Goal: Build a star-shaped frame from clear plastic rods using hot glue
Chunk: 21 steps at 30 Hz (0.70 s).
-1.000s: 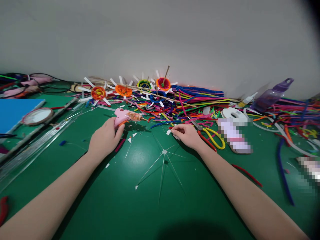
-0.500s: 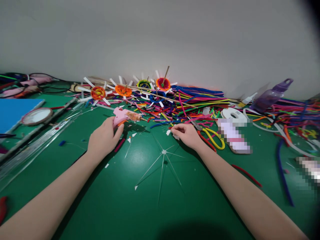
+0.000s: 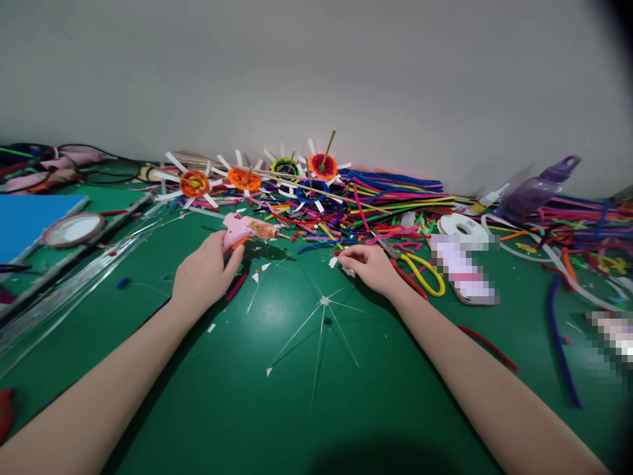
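Note:
My left hand (image 3: 205, 274) is wrapped round a pink glue gun (image 3: 240, 231), whose nozzle points right. With its fingers pinched, my right hand (image 3: 368, 266) holds a small white piece (image 3: 333, 262) at its fingertips. Between and below the hands, a star of thin clear strands (image 3: 324, 301) spreads over the green table (image 3: 237, 409), joined at a white centre. A small white triangle (image 3: 269, 372) sits at the end of one strand. More white scraps (image 3: 256, 276) lie near my left hand.
Scissors (image 3: 418, 270) and a phone (image 3: 465, 270) lie beyond my right forearm. Behind are colourful pipe cleaners (image 3: 395, 191), round orange pieces with white strips (image 3: 194, 185), a white ribbon roll (image 3: 462, 229) and a purple bottle (image 3: 537, 191). A blue sheet (image 3: 34, 221) lies left.

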### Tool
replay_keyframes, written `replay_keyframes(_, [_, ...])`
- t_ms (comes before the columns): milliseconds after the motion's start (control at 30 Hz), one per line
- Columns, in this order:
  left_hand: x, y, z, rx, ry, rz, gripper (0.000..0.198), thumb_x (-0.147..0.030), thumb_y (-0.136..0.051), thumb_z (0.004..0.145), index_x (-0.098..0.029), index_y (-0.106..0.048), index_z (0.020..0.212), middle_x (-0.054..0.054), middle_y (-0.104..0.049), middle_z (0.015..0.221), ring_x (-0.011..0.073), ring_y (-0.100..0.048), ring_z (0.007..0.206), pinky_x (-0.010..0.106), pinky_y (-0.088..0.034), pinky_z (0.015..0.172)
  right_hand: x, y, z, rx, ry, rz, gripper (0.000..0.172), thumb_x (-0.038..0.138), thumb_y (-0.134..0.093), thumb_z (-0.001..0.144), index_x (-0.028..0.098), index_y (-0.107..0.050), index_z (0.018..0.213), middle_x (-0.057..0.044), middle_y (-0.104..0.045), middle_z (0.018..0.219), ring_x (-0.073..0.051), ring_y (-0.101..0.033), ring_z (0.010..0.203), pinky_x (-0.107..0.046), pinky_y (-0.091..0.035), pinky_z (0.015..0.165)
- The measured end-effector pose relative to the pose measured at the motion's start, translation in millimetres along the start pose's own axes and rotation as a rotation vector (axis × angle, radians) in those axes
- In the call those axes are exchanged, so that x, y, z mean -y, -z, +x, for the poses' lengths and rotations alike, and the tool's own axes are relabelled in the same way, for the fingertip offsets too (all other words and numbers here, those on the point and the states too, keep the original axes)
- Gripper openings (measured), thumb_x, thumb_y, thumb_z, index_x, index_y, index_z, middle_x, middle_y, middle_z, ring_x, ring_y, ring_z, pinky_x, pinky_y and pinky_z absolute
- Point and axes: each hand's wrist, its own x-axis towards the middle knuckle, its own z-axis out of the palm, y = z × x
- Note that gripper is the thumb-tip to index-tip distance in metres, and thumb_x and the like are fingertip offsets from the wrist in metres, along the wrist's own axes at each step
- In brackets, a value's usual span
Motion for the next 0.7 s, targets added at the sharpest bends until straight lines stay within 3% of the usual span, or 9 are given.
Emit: replay_keyframes(700, [0.4,0.4,0.4,-0.011,0.011,-0.036,0.051,-0.050,-0.029,0.089,-0.016,-0.045,0.122,0.013,-0.061,0.109,0.0294,-0.060,0.092,0.035,-0.043,0.065,-2.3,0.5,0.9,0.017,-0.007,0.001,0.017,0.030,-0.057,0.077,0.015,-0.064,0.073,-0.001,-0.058,0.060,-0.011,-0.049,0.053,-0.025,-0.039,0.054])
